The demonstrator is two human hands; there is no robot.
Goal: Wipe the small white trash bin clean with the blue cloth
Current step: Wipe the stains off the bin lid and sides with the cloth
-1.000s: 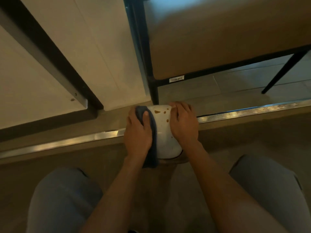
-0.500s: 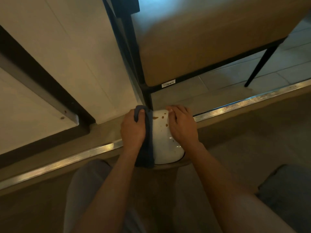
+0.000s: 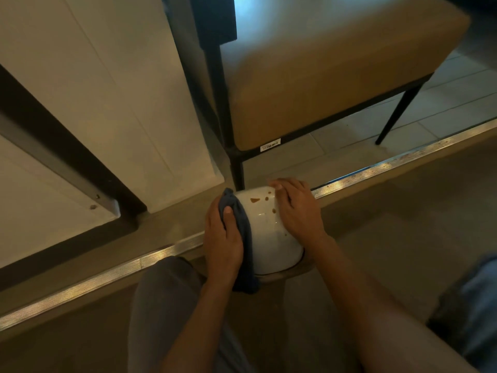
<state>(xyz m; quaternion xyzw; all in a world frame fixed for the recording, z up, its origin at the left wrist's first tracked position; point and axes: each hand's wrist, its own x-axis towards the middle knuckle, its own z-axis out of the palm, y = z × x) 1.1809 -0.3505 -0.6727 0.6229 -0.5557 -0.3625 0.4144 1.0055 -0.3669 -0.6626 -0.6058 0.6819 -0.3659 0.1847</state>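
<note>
The small white trash bin (image 3: 265,232) stands on the floor between my knees, with brown stains on its top near the far edge. My left hand (image 3: 223,238) grips the bunched blue cloth (image 3: 243,238) and presses it against the bin's left side; the cloth's tail hangs down past my wrist. My right hand (image 3: 297,208) lies over the bin's right side, fingers curved along it toward the far rim.
A tan padded stool (image 3: 322,76) on black legs stands just beyond the bin. A metal floor strip (image 3: 390,168) runs diagonally across. White panels with a dark frame (image 3: 67,157) fill the left. My grey-trousered knees (image 3: 161,305) flank the bin.
The camera has shifted, so the scene slides right and down. My left hand with the cloth has stayed on the bin's left side, edging slightly along it. My right hand keeps its hold.
</note>
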